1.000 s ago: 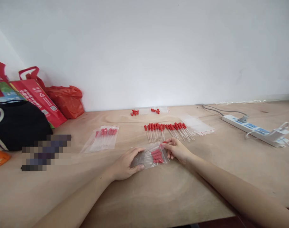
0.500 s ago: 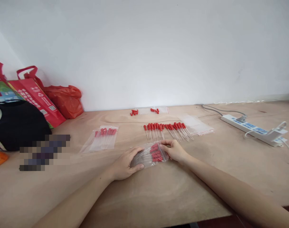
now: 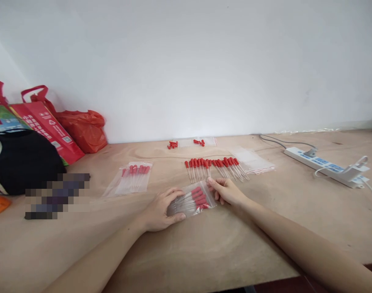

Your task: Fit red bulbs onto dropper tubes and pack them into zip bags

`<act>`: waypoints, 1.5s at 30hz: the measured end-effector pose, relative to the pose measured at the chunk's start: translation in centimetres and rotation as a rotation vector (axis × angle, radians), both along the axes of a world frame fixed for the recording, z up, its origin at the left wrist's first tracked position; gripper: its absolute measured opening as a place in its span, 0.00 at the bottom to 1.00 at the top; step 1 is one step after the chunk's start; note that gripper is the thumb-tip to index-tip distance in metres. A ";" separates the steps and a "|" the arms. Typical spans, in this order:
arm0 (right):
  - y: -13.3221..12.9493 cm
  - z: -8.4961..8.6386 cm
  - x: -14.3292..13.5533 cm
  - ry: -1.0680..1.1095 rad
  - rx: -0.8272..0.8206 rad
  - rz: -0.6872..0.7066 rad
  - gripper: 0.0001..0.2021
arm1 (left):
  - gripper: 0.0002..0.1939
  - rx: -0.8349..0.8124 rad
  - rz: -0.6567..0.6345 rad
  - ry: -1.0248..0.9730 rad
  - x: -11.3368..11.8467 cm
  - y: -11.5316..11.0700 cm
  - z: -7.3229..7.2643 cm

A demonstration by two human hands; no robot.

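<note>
A clear zip bag [image 3: 189,209] holding several droppers with red bulbs [image 3: 199,196] lies on the wooden table in front of me. My left hand [image 3: 161,209] grips its left end, fingers on the far side and thumb on the near side. At the bag's far right corner, my right hand [image 3: 227,191] pinches the zip edge between thumb and forefinger, its other fingers curled. Just beyond are loose red-bulbed droppers [image 3: 199,163] in two side-by-side groups, thin tips toward me. Another bag of droppers [image 3: 136,175] lies to the left.
Flat clear bags [image 3: 253,161] lie behind the loose droppers. Loose red bulbs [image 3: 172,145] sit near the wall. A white power strip [image 3: 323,165] with cables is at the right. Shopping bags [image 3: 48,126] and a black bag [image 3: 27,160] stand at the left.
My right hand has shifted slightly up and along the bag's zip edge to its far corner, uncovering more of that edge. My left hand stays on the bag.
</note>
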State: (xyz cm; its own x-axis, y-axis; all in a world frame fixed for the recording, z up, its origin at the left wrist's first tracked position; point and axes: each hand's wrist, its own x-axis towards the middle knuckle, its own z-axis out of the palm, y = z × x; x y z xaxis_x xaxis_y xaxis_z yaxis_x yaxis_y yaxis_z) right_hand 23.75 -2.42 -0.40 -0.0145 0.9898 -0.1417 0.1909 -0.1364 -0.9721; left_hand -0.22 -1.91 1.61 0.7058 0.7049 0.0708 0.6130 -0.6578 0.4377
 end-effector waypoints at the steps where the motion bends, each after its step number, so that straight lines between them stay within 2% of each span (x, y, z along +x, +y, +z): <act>1: -0.1 0.0 0.1 -0.041 0.025 0.022 0.17 | 0.27 0.010 0.004 -0.002 0.0 0.0 0.1; 4: -0.1 -0.6 0.1 -0.113 0.099 0.116 0.14 | 0.27 0.028 0.025 -0.055 0.2 0.1 0.3; 7: 0.2 -1.5 -0.2 -0.078 0.109 0.169 0.12 | 0.23 -0.004 0.123 -0.112 0.3 0.3 0.0; 10: 0.5 -2.2 -0.7 -0.033 0.125 0.174 0.11 | 0.23 -0.048 0.227 -0.141 0.2 0.7 -0.4; 15: 0.4 -2.3 -1.6 -0.016 0.188 0.143 0.08 | 0.24 -0.101 0.237 -0.201 0.1 1.3 -0.8; 19: 0.2 -2.1 -2.6 0.036 0.247 0.164 0.09 | 0.27 -0.260 0.241 -0.236 0.1 1.6 -0.9; 25: -0.3 -1.8 -3.6 0.014 0.258 0.223 0.10 | 0.15 -0.547 0.190 -0.329 0.4 1.3 -0.3; 29: -0.2 -1.3 -3.2 -0.082 0.328 0.157 0.10 | 0.16 -0.621 0.224 -0.429 0.2 1.5 -0.1; 32: 0.8 -0.4 -1.0 -0.256 0.418 -0.003 0.09 | 0.19 -0.463 0.423 -0.582 -1.1 3.2 -0.2; 35: 2.4 0.5 3.0 -0.562 0.463 -0.291 0.11 | 0.21 -0.206 0.747 -0.769 -3.2 5.8 -0.3; 37: 3.4 0.7 6.3 -0.813 0.442 -0.480 0.12 | 0.21 -0.090 0.961 -0.792 -4.7 7.3 -0.2; 40: 4.6 0.2 10.5 -1.050 0.313 -0.599 0.14 | 0.25 -0.064 1.039 -0.783 -6.5 9.0 -0.3; 42: 5.1 -0.5 12.4 -1.130 0.265 -0.569 0.17 | 0.29 -0.048 1.055 -0.768 -7.2 9.6 -0.6; 45: 6.0 -1.6 13.8 -1.178 0.241 -0.508 0.19 | 0.31 0.085 1.044 -0.620 -7.5 10.0 -1.0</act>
